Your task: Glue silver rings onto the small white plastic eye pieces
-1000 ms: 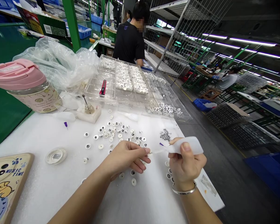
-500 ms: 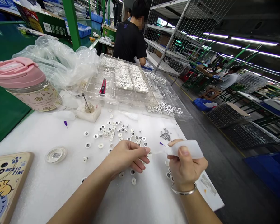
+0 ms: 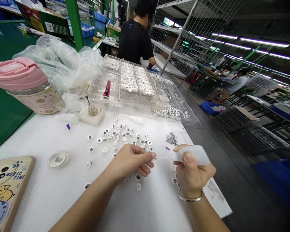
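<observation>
My right hand [image 3: 193, 170] grips a translucent white squeeze bottle [image 3: 195, 155], tipped sideways with its narrow nozzle pointing left. The nozzle end lies close to the fingertips of my left hand [image 3: 135, 159]. Thumb and forefinger there are pinched on a small white disc, mostly hidden by the fingers; the other fingers are loosely curled. Several white discs with dark or pale centres [image 3: 116, 138] lie scattered beyond my left hand. Others rest under and between both hands. A purple dispensing needle [image 3: 168, 148] and a heap of small metal parts [image 3: 171, 139] are just past the bottle.
A divided clear tray [image 3: 135, 101] holds white parts and a red cutter [image 3: 107, 89]. Leftward are a pink-lidded cup [image 3: 36, 91], plastic bag [image 3: 60, 61], small glass bottle [image 3: 92, 110], round container [image 3: 58, 159] and phone [image 3: 11, 190]. A co-worker [image 3: 135, 40] sits ahead, near a wire rack [image 3: 176, 45].
My hands and the squeeze bottle stay almost in place; the bottle shifts very slightly. The co-worker's forearm ahead has moved a little to the right.
</observation>
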`<state>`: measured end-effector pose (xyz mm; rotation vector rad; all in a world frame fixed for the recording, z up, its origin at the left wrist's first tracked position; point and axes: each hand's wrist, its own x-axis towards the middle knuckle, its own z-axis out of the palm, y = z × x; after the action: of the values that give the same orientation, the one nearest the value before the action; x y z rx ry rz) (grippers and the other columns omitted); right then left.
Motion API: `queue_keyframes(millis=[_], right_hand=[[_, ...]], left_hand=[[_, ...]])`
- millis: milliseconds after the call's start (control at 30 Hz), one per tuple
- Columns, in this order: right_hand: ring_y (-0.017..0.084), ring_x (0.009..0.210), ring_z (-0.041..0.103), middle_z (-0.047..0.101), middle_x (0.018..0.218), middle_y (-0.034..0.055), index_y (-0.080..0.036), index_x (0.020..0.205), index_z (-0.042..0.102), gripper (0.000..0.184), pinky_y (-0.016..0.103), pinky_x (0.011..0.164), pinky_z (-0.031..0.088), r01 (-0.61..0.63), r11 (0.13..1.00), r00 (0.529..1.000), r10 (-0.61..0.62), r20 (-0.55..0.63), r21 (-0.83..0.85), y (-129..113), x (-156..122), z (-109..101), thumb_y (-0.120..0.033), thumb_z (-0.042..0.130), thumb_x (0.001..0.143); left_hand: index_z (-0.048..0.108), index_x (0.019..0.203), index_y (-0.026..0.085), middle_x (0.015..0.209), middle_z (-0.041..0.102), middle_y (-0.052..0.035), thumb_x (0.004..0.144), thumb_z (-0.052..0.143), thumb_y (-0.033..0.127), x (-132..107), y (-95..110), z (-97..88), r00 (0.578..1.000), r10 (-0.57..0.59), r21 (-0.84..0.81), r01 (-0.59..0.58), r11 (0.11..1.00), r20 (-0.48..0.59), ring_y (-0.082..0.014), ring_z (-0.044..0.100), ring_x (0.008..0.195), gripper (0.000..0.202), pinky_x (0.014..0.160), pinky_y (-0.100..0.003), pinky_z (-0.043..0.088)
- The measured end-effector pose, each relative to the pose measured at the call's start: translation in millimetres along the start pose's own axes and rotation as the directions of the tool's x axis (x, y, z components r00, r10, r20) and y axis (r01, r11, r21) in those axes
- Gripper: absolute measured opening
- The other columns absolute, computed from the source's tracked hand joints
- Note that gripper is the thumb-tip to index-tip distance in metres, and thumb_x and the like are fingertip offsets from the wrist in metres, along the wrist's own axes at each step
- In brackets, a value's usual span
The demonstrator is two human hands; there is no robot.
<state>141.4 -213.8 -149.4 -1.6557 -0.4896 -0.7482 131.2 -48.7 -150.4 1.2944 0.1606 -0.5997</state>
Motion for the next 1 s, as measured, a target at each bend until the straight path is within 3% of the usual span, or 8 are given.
queue_keyframes(millis=[467, 533, 633, 767, 900, 1000], right_hand=[[0.006, 0.036, 0.040, 0.051, 0.049, -0.0003, -0.012, 0.061, 0.061, 0.018, 0.021, 0.036, 0.031, -0.073, 0.990, 0.996, 0.078, 0.037, -0.123, -9, 4, 5, -0.019, 0.054, 0.076], [0.007, 0.036, 0.041, 0.051, 0.049, 0.0009, -0.011, 0.058, 0.060, 0.021, 0.021, 0.034, 0.028, -0.138, 0.988, 0.990, 0.138, -0.003, -0.069, -7, 7, 5, -0.023, 0.055, 0.075], [0.007, 0.033, 0.036, 0.046, 0.042, 0.0009, -0.011, 0.058, 0.059, 0.028, 0.020, 0.031, 0.022, -0.256, 0.956, 0.960, 0.269, -0.074, 0.146, -3, 14, 4, -0.030, 0.052, 0.077], [0.006, 0.033, 0.032, 0.035, 0.036, -0.0023, -0.011, 0.067, 0.060, 0.033, 0.019, 0.036, 0.025, -0.372, 0.845, 0.910, 0.414, -0.029, 0.383, 1, 25, 1, -0.037, 0.044, 0.082], [0.005, 0.043, 0.039, 0.046, 0.050, -0.0010, -0.012, 0.078, 0.062, 0.022, 0.018, 0.043, 0.034, -0.388, 0.791, 0.896, 0.443, -0.005, 0.473, 3, 31, -4, -0.032, 0.053, 0.077], [0.007, 0.059, 0.054, 0.058, 0.067, 0.0006, -0.017, 0.087, 0.063, 0.017, 0.021, 0.057, 0.044, -0.377, 0.816, 0.907, 0.420, -0.001, 0.439, 8, 34, -6, -0.023, 0.062, 0.071]], left_hand=[[0.064, 0.072, 0.008, 0.072, 0.064, -0.0097, 0.067, 0.064, 0.039, 0, 1, 3.0, 0.999, 0.014, 0.084, -0.012, 0.996, -0.033, -0.0135, 0.058, 0.054, 0.032, 0.051, -0.021, 0.050], [0.065, 0.072, 0.008, 0.073, 0.064, -0.0098, 0.068, 0.063, 0.039, -1, 1, 3.1, 0.999, 0.018, 0.100, -0.014, 0.995, -0.040, -0.0136, 0.058, 0.054, 0.032, 0.051, -0.022, 0.050], [0.065, 0.073, 0.009, 0.074, 0.064, -0.0100, 0.069, 0.062, 0.040, 0, 0, 2.4, 0.999, 0.012, 0.084, -0.009, 0.996, -0.033, -0.0135, 0.058, 0.054, 0.032, 0.050, -0.021, 0.050], [0.065, 0.072, 0.009, 0.076, 0.064, -0.0102, 0.068, 0.063, 0.042, 0, 0, 0.9, 1.000, 0.003, 0.032, -0.003, 0.999, -0.013, -0.0124, 0.057, 0.053, 0.033, 0.048, -0.020, 0.048], [0.065, 0.072, 0.009, 0.066, 0.062, -0.0083, 0.068, 0.064, 0.044, -2, 3, 0.0, 1.000, -0.013, -0.013, 0.012, 1.000, -0.013, -0.0112, 0.055, 0.049, 0.034, 0.046, -0.018, 0.046], [0.065, 0.071, 0.009, 0.057, 0.059, -0.0062, 0.069, 0.064, 0.044, -3, 5, -0.8, 1.000, -0.022, -0.038, 0.022, 0.999, -0.018, -0.0102, 0.053, 0.046, 0.035, 0.044, -0.017, 0.044]])
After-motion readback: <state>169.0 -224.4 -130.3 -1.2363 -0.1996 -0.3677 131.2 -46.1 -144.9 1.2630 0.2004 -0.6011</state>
